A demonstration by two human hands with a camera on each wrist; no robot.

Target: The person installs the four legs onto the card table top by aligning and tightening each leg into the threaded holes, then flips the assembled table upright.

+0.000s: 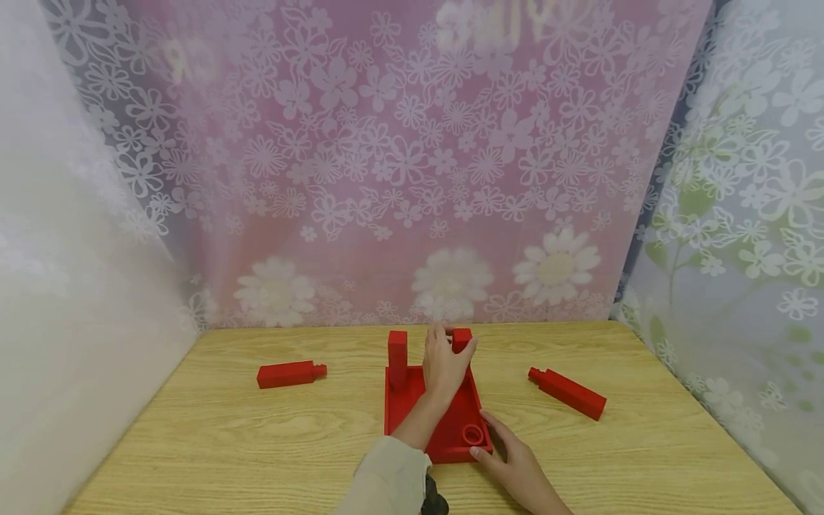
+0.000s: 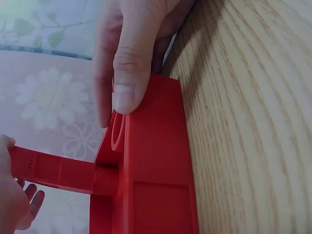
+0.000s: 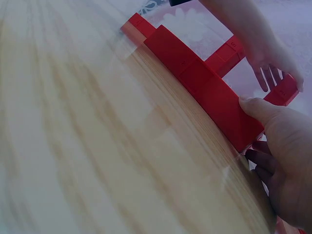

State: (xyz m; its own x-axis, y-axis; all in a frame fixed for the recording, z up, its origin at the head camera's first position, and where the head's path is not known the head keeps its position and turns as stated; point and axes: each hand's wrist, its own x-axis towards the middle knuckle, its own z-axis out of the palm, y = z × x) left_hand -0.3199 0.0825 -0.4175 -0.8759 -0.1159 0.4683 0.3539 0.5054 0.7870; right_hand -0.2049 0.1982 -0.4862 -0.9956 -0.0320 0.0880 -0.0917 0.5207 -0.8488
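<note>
A red tray-shaped tabletop (image 1: 453, 455) lies on the wooden table, its rimmed side up. At its far left corner one red square leg (image 1: 398, 354) stands upright. My left hand (image 1: 445, 368) grips the upper end of another upright red leg (image 1: 461, 335) at the far right corner; the left wrist view also shows this leg (image 2: 75, 173) under the fingers. With thumb on the front wall and fingers along the right side, my right hand (image 1: 518, 461) holds the near right corner, beside a round socket (image 1: 473, 434). My left forearm hides the near left corner.
On the table's left lies a loose red leg (image 1: 285, 374) with a narrow threaded end. Another loose leg (image 1: 569, 393) lies slanted on the right. A flowered curtain (image 1: 412, 179) hangs behind the table's back edge, with similar sheets at both sides.
</note>
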